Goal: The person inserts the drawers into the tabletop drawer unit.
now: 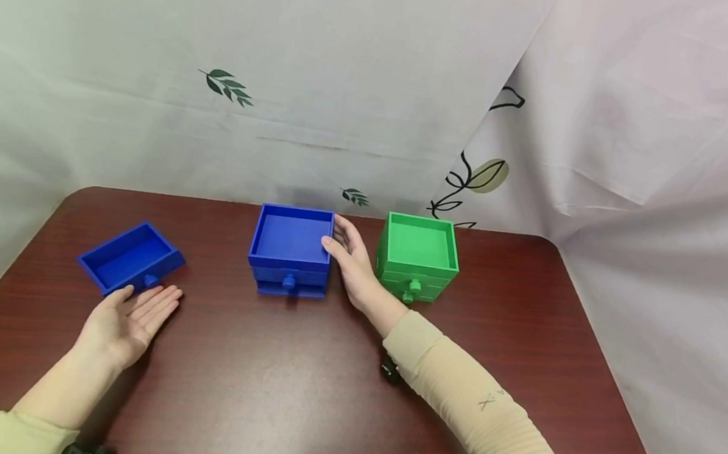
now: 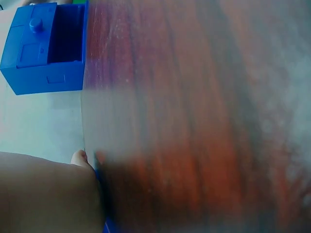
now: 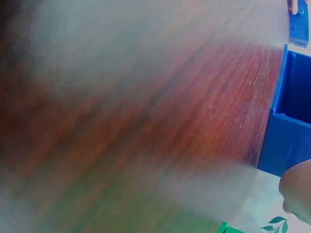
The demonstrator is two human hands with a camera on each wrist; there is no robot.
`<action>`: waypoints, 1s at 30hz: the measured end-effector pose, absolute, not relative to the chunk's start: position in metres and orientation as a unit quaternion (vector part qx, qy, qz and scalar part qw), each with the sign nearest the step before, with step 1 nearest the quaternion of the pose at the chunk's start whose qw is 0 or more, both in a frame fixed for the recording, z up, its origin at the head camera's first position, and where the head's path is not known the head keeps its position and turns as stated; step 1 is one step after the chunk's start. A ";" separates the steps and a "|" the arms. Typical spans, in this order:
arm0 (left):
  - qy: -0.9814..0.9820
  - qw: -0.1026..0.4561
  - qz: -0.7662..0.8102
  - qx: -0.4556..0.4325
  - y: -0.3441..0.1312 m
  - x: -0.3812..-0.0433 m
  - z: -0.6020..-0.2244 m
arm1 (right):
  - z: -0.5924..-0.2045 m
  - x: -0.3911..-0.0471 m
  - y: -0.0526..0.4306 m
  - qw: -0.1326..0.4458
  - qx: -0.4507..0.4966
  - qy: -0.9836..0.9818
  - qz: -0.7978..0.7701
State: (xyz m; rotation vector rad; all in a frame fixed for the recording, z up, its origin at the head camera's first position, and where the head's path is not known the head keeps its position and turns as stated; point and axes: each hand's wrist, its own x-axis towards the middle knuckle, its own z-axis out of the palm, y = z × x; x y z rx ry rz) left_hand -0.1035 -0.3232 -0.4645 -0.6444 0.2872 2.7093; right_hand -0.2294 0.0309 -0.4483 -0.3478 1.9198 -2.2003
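A blue drawer cabinet (image 1: 293, 234) stands near the table's back edge. Its top is a shallow tray, a round-knobbed drawer (image 1: 288, 282) is in place below, and the lowest slot (image 2: 68, 34) is an open hollow. My right hand (image 1: 354, 267) holds the cabinet's right side, thumb over the top rim; its fingertips are partly hidden. At the left, a loose blue drawer (image 1: 134, 260) lies on the table, hollow side up, its knob facing me. My left hand (image 1: 127, 324) lies palm up with straight fingers just before that drawer; whether they touch, I cannot tell.
A green drawer cabinet (image 1: 419, 255) with a tray top and two visible knobs stands right of my right hand. The dark red wooden table (image 1: 279, 396) ends at the back against a pale curtain (image 1: 327, 68) with leaf prints.
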 end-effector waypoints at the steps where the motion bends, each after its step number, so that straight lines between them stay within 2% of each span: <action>1: 0.098 0.168 0.953 -0.230 -0.324 -0.104 -0.465 | -0.448 -0.229 0.031 0.100 -0.117 0.650 -0.744; 12: 0.107 0.148 0.940 -0.288 -0.327 -0.114 -0.456 | -0.448 -0.230 0.031 0.098 -0.117 0.650 -0.744; 30: 0.147 0.149 0.942 -0.261 -0.319 -0.117 -0.458 | -0.450 -0.230 0.032 0.098 -0.116 0.656 -0.739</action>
